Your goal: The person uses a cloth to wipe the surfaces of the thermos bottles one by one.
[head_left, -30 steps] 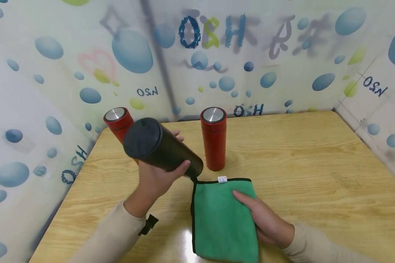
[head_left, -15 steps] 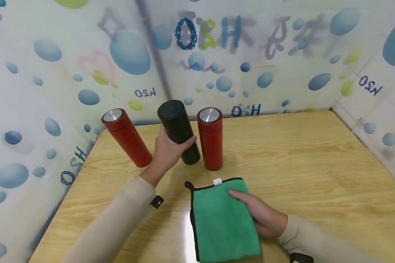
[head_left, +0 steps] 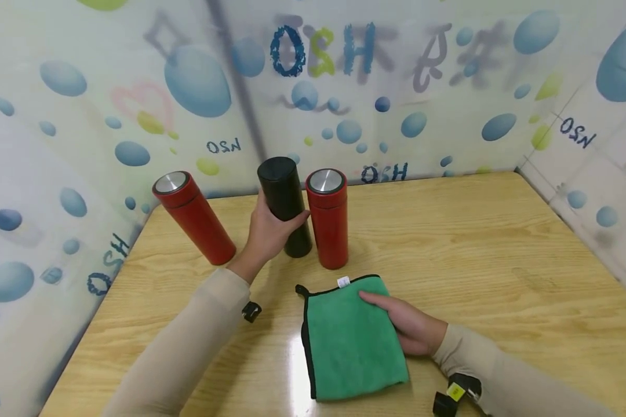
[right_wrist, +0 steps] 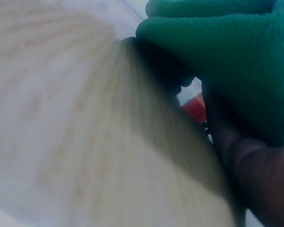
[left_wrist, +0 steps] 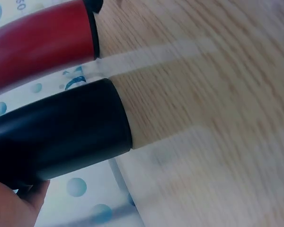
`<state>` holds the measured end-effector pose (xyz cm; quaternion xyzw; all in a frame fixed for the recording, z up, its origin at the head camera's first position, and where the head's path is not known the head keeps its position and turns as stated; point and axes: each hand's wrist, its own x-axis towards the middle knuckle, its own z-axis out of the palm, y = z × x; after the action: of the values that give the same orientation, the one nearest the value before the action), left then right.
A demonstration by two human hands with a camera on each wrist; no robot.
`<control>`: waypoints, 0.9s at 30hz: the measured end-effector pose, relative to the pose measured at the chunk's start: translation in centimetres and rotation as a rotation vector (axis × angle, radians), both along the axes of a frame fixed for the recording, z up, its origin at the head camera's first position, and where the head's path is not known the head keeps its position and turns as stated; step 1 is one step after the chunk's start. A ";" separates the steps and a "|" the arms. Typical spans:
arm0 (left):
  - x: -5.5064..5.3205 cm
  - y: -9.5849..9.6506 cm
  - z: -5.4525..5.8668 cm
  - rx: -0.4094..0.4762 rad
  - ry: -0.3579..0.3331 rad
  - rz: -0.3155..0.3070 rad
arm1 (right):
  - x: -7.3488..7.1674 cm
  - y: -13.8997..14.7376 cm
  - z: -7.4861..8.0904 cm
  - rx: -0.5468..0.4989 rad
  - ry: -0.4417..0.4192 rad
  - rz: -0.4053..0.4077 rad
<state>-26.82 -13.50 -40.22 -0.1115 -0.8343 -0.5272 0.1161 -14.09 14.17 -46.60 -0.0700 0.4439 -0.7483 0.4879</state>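
Between a red bottle [head_left: 200,229] and its red twin [head_left: 331,231], the black bottle [head_left: 281,194] now stands upright on the desk [head_left: 475,249].
Tilted a second ago, it seems set in place, though the left grip [head_left: 270,230] stays wrapped round it; the right grip [head_left: 408,324] pinches the green cloth [head_left: 349,350], soft, fuzzy and dark-edged. All three bottles are smooth cylinders, the red ones capped with shiny metal discs [head_left: 327,181].

Room is left on the right of the tabletop [head_left: 480,255]. The back is blocked by the wall [head_left: 448,145]. The black bottle [head_left: 283,194] is crowded by the right red bottle [head_left: 331,231].
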 end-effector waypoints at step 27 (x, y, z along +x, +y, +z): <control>6.8 -3.4 2.4 -0.130 -0.194 0.031 | -0.1 -0.1 -0.1 -0.060 0.022 0.050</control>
<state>-19.98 -16.86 -37.77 -0.0540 -0.8758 -0.4783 0.0354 -14.22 14.12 -46.69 -0.1037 0.4246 -0.7482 0.4992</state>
